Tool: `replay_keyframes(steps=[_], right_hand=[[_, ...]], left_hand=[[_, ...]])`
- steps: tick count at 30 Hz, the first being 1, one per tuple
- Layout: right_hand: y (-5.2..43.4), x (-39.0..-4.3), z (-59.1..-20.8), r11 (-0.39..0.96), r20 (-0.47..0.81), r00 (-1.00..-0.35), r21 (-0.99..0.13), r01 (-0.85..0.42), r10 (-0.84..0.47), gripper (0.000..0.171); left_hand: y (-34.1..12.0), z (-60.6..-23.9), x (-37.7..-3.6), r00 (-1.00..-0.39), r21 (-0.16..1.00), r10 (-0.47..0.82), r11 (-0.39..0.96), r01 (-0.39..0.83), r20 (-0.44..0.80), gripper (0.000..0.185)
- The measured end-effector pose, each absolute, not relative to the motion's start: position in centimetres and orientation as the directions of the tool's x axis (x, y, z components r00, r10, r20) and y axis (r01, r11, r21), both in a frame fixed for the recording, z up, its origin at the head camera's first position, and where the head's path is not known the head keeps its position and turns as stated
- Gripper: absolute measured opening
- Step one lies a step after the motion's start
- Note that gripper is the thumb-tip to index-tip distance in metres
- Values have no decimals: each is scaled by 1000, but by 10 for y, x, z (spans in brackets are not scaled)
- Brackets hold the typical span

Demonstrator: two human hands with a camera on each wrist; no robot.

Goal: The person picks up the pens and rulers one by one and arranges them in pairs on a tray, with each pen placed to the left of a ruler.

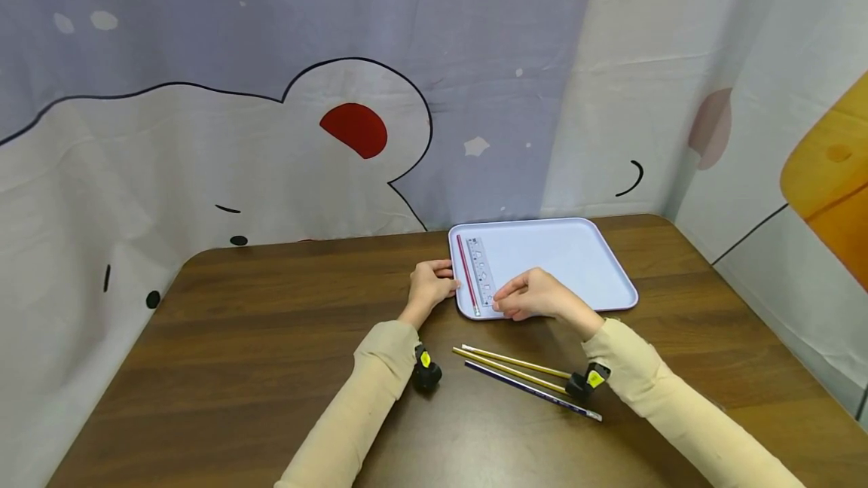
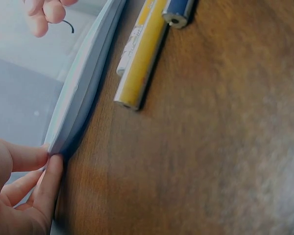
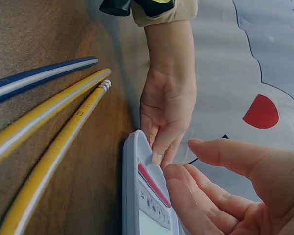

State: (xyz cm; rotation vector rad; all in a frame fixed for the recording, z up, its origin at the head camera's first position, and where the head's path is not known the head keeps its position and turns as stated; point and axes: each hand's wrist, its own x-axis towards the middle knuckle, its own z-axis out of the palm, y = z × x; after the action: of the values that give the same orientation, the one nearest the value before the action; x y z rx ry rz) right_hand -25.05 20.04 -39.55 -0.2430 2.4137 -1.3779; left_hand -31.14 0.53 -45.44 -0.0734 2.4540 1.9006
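Note:
A pale blue tray [image 1: 576, 247] lies on the brown table. Along its left side lie a red pencil [image 1: 466, 273] and a clear ruler [image 1: 479, 269], side by side. My left hand [image 1: 447, 281] touches the tray's left rim [image 2: 83, 83] with its fingertips [image 3: 157, 152]. My right hand [image 1: 500, 301] hovers at the ruler's [image 3: 154, 213] near end. Its fingers are loosely bent, the thumb is apart from them, and nothing is pinched. The red pencil [image 3: 152, 183] lies right beside the rim.
Two yellow pencils [image 1: 515, 367] and a blue pencil [image 1: 536, 391] lie on the table between my forearms, just in front of the tray. A printed curtain hangs behind the table and to the right. The table's right edge is close to the tray.

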Motion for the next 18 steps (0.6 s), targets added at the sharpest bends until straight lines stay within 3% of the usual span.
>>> replay_keyframes(steps=[18], right_hand=[[202,-240,-399,529,-235,-904,-849,12,-356,34]], left_hand=[[3,-458,-317,-998,972,-3,228,-62,-63,43]])
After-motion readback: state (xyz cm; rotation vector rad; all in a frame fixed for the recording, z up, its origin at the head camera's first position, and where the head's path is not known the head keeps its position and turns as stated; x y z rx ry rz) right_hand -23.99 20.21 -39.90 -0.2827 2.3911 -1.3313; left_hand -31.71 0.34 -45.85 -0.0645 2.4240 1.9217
